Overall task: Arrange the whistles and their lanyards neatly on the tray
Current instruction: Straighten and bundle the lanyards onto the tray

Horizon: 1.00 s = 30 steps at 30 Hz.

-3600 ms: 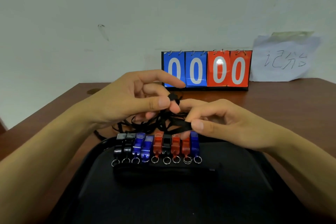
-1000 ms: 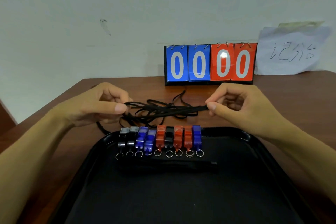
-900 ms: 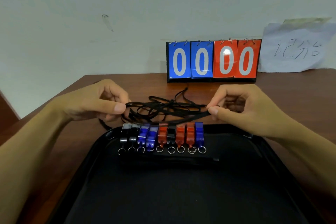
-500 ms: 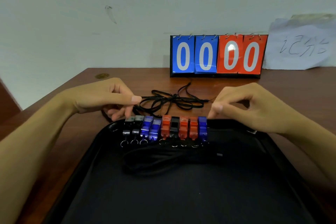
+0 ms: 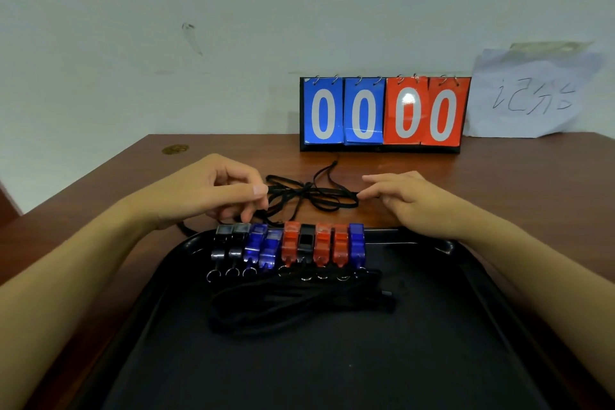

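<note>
Soft, even, dim indoor light; glare spots the scoreboard [image 5: 382,113], the black tray [image 5: 332,376] swallows detail, and edges bow.

Nine whistles [image 5: 289,245] stand in one row on the tray [image 5: 432,359]: two black-and-grey, three blue, three red, one black. Two bundles of lanyards show, one on the tray [image 5: 299,304], one on the bench [image 5: 309,195]. One scoreboard [image 5: 382,113] shows four zeros. Two hands, one paper sheet [image 5: 532,93].
</note>
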{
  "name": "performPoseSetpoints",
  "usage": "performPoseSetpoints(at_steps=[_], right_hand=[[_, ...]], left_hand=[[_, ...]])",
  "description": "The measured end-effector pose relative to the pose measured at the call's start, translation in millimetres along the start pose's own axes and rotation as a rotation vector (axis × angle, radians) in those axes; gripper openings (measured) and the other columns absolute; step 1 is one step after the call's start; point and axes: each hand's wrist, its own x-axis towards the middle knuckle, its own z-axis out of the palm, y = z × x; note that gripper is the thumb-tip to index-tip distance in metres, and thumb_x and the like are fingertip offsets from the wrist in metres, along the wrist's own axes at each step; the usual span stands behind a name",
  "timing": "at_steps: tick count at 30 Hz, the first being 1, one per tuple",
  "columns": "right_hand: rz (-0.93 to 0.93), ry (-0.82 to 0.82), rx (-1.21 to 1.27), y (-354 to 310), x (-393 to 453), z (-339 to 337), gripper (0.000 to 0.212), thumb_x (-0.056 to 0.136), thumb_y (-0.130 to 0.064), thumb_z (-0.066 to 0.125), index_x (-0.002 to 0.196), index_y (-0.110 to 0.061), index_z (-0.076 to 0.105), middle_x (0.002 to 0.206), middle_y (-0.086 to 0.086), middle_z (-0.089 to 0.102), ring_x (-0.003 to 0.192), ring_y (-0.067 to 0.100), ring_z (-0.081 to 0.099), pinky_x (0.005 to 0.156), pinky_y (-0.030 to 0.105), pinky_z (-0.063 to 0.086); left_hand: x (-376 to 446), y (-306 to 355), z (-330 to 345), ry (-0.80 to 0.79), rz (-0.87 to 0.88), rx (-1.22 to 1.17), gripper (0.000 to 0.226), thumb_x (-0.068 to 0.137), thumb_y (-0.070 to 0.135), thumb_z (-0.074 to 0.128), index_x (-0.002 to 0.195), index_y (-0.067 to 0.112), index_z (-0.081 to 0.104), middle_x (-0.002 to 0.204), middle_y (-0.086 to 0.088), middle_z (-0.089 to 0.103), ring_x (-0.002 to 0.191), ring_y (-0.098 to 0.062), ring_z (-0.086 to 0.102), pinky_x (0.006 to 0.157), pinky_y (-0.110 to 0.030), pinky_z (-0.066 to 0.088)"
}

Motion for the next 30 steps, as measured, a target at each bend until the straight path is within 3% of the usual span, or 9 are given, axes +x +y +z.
performPoseSetpoints(at_steps=[4,8,11,15,20,22,25,27,30], right_hand=[[0.006,-0.059,0.013,2,5,6,0.047,0.106,-0.012,0.038,0.139,-0.040,0.056,0.156,-0.020,0.041,0.151,0.017,0.022,0.123,0.057,0.020],[-0.011,-0.032,0.008,-1,0,1,0.044,0.106,-0.010,0.039,0.136,-0.034,0.060,0.146,-0.019,0.050,0.144,0.014,0.030,0.122,0.050,0.027],[-0.067,0.102,0.006,-7,-8,-7,0.039,0.105,-0.010,0.044,0.132,-0.030,0.064,0.139,-0.013,0.055,0.134,0.010,0.042,0.118,0.042,0.036],[-0.174,0.241,0.344,-23,-27,-21,0.035,0.103,-0.015,0.053,0.130,-0.032,0.067,0.133,-0.020,0.061,0.126,-0.004,0.052,0.114,0.029,0.039],[-0.303,0.159,0.726,-37,-42,-26,0.039,0.102,-0.008,0.053,0.129,-0.031,0.069,0.135,-0.019,0.063,0.132,0.001,0.053,0.110,0.038,0.045],[-0.342,0.102,0.828,-38,-45,-26,0.040,0.100,-0.005,0.055,0.131,-0.026,0.068,0.137,-0.016,0.062,0.131,0.007,0.056,0.107,0.040,0.049],[-0.374,0.045,0.938,-39,-47,-24,0.038,0.097,-0.011,0.060,0.133,-0.021,0.066,0.135,-0.009,0.066,0.126,0.012,0.061,0.102,0.034,0.054],[-0.336,0.156,0.907,-40,-47,-22,0.032,0.097,-0.016,0.062,0.127,-0.023,0.070,0.122,-0.010,0.072,0.116,0.010,0.067,0.096,0.029,0.056],[-0.262,0.450,0.656,-38,-43,-20,0.021,0.096,-0.025,0.064,0.113,-0.030,0.075,0.093,-0.016,0.075,0.092,0.000,0.069,0.083,0.018,0.055]], left_hand=[[1,2,2,0.033,0.010,-0.001,0.034,0.089,0.047,0.063,0.085,0.016,0.077,0.066,-0.006,0.068,0.052,-0.015,0.047,0.049,-0.023,0.035],[2,3,5,0.047,0.005,-0.009,0.033,0.089,0.047,0.062,0.089,0.017,0.077,0.067,-0.006,0.067,0.052,-0.016,0.047,0.048,-0.023,0.035],[2,5,7,0.089,-0.007,0.005,0.030,0.087,0.049,0.064,0.100,0.025,0.077,0.071,-0.005,0.070,0.053,-0.016,0.049,0.048,-0.020,0.038],[10,20,7,0.205,-0.001,0.068,0.024,0.094,0.049,0.067,0.118,0.043,0.069,0.076,0.002,0.070,0.057,-0.011,0.052,0.053,-0.017,0.042],[36,58,25,0.166,0.024,0.110,0.040,0.092,0.046,0.064,0.132,0.041,0.062,0.072,0.003,0.060,0.052,-0.004,0.049,0.053,-0.013,0.044],[44,63,34,0.138,0.011,0.202,0.034,0.095,0.044,0.066,0.128,0.038,0.065,0.073,0.003,0.065,0.056,-0.003,0.059,0.059,-0.011,0.046],[49,61,40,0.121,-0.009,0.297,0.016,0.096,0.043,0.068,0.104,0.031,0.074,0.088,-0.011,0.076,0.078,-0.011,0.075,0.075,-0.011,0.052],[49,60,39,0.111,-0.038,0.317,0.020,0.097,0.041,0.067,0.094,0.023,0.075,0.084,-0.007,0.077,0.071,-0.005,0.071,0.072,-0.008,0.050],[45,62,40,0.165,-0.049,0.191,0.022,0.100,0.037,0.062,0.094,0.018,0.072,0.072,0.008,0.073,0.049,-0.002,0.053,0.053,-0.008,0.043]])
